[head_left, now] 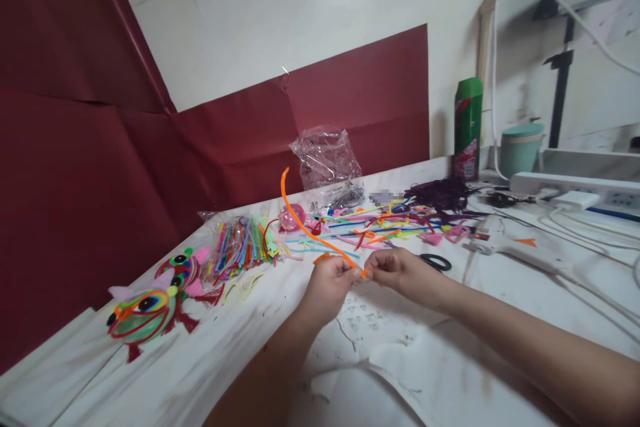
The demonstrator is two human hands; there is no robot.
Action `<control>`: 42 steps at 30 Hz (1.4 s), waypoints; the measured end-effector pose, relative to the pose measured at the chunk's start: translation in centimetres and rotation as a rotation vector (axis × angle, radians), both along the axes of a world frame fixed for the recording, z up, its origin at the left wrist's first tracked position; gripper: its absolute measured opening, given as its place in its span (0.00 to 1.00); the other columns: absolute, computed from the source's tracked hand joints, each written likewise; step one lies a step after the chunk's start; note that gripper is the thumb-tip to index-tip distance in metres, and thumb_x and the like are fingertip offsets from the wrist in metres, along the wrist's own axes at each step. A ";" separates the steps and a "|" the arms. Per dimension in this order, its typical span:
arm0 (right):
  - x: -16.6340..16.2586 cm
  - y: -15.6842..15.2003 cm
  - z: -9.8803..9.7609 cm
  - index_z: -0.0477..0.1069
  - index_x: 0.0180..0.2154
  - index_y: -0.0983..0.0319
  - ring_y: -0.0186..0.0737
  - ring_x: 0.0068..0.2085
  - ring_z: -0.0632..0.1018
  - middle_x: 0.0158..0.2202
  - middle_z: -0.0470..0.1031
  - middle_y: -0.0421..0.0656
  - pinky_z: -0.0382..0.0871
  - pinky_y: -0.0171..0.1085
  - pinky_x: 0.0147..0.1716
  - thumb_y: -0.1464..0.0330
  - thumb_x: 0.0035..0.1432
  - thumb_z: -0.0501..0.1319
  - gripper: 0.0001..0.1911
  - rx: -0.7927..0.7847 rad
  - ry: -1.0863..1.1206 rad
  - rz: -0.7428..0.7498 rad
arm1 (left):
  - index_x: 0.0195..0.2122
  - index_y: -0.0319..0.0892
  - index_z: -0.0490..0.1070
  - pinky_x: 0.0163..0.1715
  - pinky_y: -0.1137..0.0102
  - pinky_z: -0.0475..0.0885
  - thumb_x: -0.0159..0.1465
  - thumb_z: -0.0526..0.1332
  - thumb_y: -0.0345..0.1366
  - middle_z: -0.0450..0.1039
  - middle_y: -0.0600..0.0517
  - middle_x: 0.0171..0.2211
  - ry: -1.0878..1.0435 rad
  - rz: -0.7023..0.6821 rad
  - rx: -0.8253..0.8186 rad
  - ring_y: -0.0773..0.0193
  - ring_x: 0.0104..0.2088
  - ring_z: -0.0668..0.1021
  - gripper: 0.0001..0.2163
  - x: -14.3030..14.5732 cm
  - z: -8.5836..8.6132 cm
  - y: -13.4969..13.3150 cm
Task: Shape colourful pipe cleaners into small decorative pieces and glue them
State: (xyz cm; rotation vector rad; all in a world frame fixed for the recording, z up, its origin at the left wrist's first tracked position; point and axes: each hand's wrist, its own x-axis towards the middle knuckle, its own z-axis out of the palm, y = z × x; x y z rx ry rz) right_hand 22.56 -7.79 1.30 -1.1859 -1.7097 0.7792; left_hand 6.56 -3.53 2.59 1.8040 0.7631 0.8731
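Left hand (327,287) and right hand (395,270) both pinch the orange pipe cleaner (303,228) at frame centre; free end arcs upper left. Risk: long end could snag the loose pile (350,223) behind; pinch may slip.

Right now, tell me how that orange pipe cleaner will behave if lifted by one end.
The orange pipe cleaner arcs upward unsupported from the left hand and right hand, so it probably holds its shape rather than flopping. Its curve suggests it bends easily. Being so thin, it is likely very light.
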 end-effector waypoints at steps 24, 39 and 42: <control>-1.9 -0.5 -0.9 0.66 0.27 0.62 0.34 0.28 0.67 0.24 0.66 0.38 0.61 0.33 0.29 0.62 0.53 0.55 0.10 0.127 0.227 -0.150 | 0.23 0.37 0.67 0.27 0.73 0.64 0.52 0.58 0.33 0.67 0.54 0.20 -0.131 0.176 -0.008 0.68 0.24 0.69 0.05 0.8 -0.9 -1.1; -1.6 -0.3 -0.4 0.69 0.27 0.62 0.37 0.29 0.72 0.26 0.73 0.41 0.65 0.34 0.30 0.61 0.50 0.56 0.11 0.058 0.181 -0.110 | 0.20 0.38 0.68 0.26 0.74 0.64 0.50 0.57 0.30 0.67 0.55 0.19 -0.134 0.133 0.085 0.68 0.23 0.68 0.04 0.4 0.0 -0.8; -2.2 -0.6 -0.4 0.70 0.28 0.62 0.39 0.31 0.73 0.27 0.73 0.42 0.66 0.36 0.33 0.58 0.47 0.59 0.13 0.057 0.270 -0.155 | 0.21 0.39 0.68 0.26 0.74 0.64 0.50 0.58 0.31 0.66 0.55 0.19 -0.285 0.140 0.004 0.68 0.24 0.68 0.03 0.9 -0.4 -1.3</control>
